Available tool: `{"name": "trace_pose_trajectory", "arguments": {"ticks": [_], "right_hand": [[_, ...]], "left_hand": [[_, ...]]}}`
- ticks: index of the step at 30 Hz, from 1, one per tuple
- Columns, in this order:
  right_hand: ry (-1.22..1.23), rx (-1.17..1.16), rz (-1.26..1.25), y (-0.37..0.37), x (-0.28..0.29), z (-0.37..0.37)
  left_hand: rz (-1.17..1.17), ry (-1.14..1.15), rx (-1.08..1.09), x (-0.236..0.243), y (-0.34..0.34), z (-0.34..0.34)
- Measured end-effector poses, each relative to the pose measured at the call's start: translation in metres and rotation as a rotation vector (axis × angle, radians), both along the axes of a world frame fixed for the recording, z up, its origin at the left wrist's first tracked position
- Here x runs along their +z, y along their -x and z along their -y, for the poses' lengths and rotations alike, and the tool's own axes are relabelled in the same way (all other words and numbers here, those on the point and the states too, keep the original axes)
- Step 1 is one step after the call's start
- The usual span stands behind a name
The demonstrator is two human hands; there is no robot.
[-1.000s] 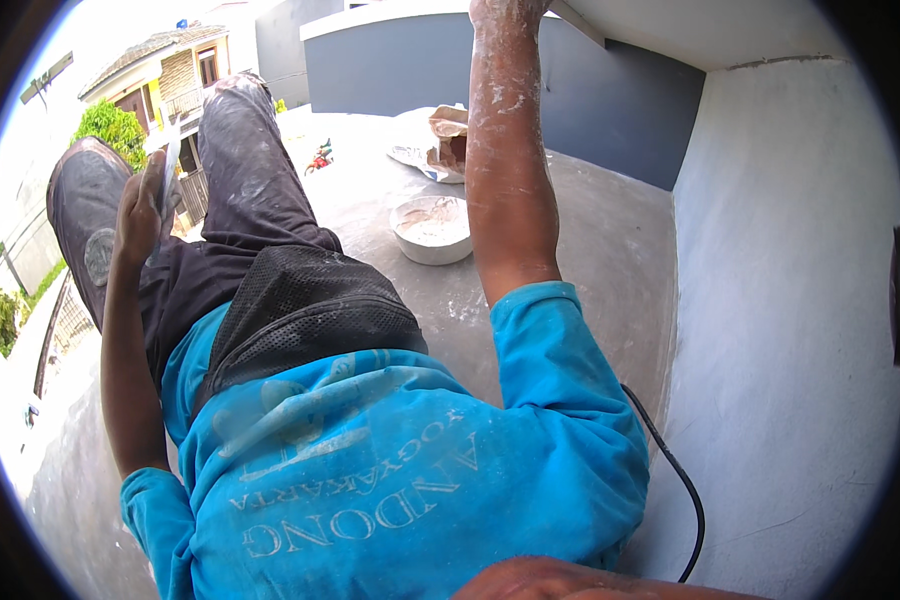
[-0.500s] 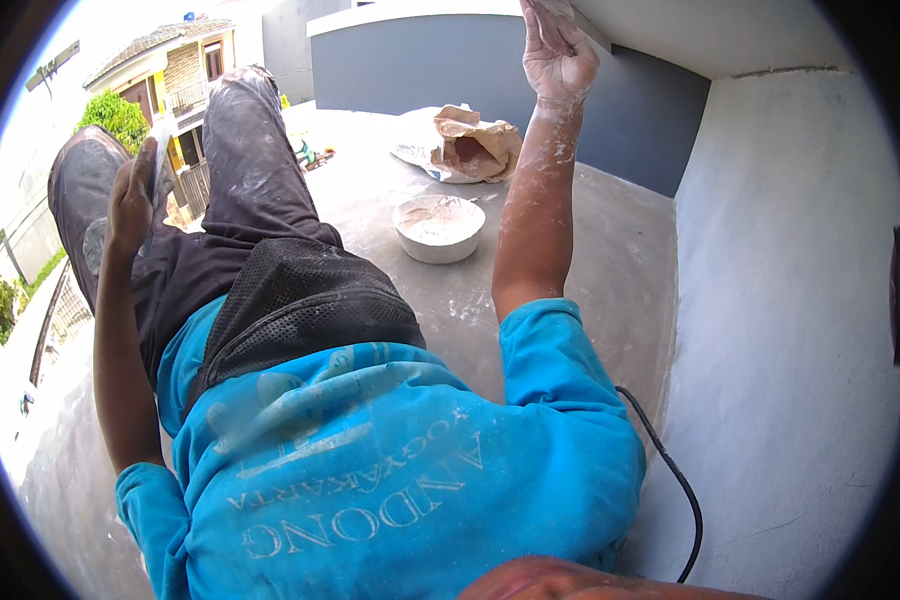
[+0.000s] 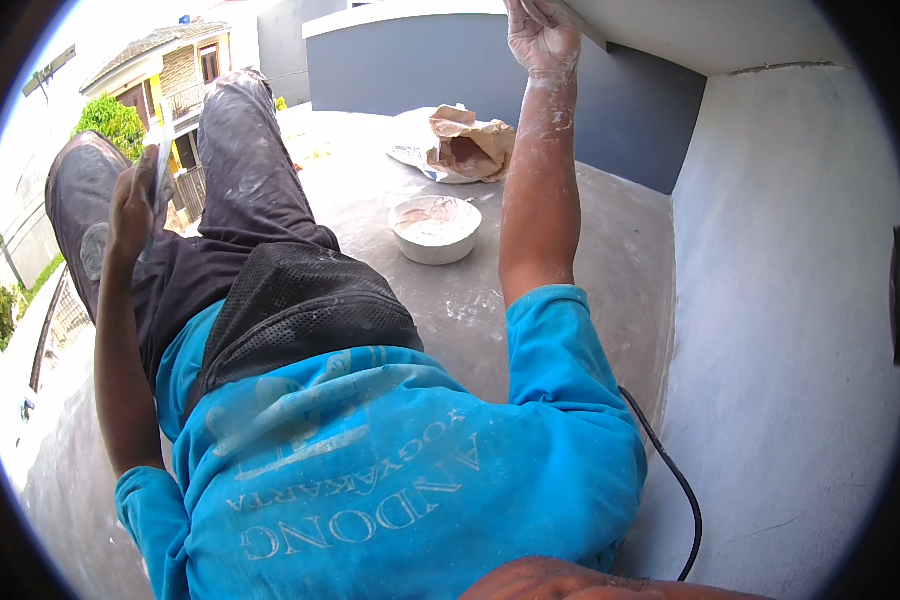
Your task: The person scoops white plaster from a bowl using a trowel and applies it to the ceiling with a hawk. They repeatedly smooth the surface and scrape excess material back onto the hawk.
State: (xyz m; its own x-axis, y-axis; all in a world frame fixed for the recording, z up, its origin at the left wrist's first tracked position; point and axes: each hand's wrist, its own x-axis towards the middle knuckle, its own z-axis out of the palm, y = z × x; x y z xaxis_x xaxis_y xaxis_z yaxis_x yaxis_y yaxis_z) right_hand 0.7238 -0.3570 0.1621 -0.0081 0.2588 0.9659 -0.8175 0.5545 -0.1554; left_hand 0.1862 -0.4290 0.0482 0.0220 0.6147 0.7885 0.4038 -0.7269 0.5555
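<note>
My left hand (image 3: pixel 130 215) is raised beside my knee, closed on a thin, flat, pale plate (image 3: pixel 164 165) seen nearly edge-on. Its exact kind does not show. My right hand (image 3: pixel 545 42), coated in white paste or powder, reaches up to the edge of the pale overhead surface (image 3: pixel 660 35). Its fingers are bent together around something that I cannot make out, partly cut off by the picture's upper edge. Below that raised forearm, a round white bowl (image 3: pixel 436 250) holding whitish paste stands on the floor.
An opened paper sack (image 3: pixel 485 145) lies behind the bowl. A grey-blue low wall (image 3: pixel 400 65) runs across the back. On the right rises a pale wall (image 3: pixel 770 300), with a black cable (image 3: pixel 675 475) near its foot. A house (image 3: pixel 185 60) and greenery are at far left.
My right hand has shifted slightly left and upward, and its forearm stands straighter. The left hand keeps its plate in almost the same place.
</note>
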Motion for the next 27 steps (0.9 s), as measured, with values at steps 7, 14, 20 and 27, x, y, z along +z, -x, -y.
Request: {"name": "trace_pose_trajectory", "arguments": {"ticks": [7, 14, 20, 27], "right_hand": [[-0.141, -0.662, 0.045, -0.007, 0.017, -0.013], [-0.192, -0.164, 0.056, 0.004, 0.011, 0.017], [0.136, -1.774, 0.215, 0.051, 0.017, 0.111], [0.020, -1.545, 0.227, -0.006, 0.053, 0.077]], "left_hand": [[0.152, 0.073, -0.102, -0.002, -0.007, 0.001], [-0.058, 0.236, -0.142, 0.004, 0.015, -0.003], [0.143, 0.098, -0.064, -0.005, -0.005, -0.002], [0.080, 0.150, -0.123, 0.000, 0.002, -0.009]]}}
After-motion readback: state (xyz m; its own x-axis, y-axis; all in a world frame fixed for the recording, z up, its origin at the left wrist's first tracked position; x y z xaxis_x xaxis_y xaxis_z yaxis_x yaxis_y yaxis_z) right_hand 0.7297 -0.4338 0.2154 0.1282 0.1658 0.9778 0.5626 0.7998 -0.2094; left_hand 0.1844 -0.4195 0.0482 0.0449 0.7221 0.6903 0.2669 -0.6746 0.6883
